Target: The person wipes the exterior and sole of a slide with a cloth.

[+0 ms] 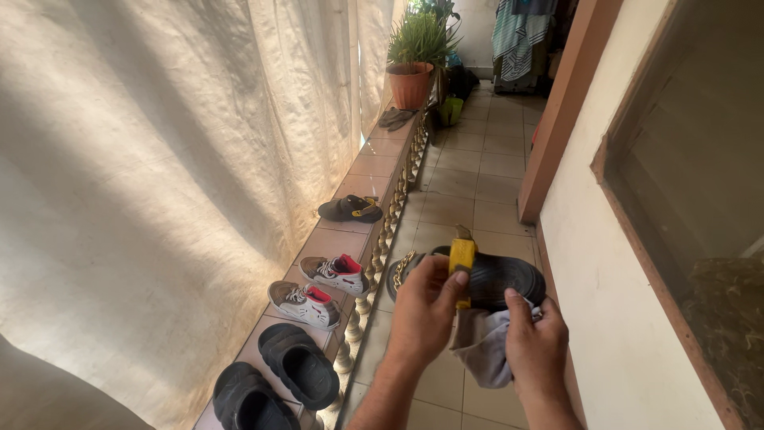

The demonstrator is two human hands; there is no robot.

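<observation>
Left hand [426, 306] closed around a black sandal [485, 279] with a yellow strap, held over the tiled floor [469, 179]; right hand [535, 342] bunched around a grey cloth [481, 346] just below it; sneakers [322, 291] and black rubber clogs [278, 382] on the ledge [374, 163] at left; curtain [159, 159] cream, creased.

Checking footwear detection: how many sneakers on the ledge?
2. Both sit side by side mid-ledge: the near sneaker and the far sneaker, between the black clogs and a dark sandal. None seem hidden.
</observation>
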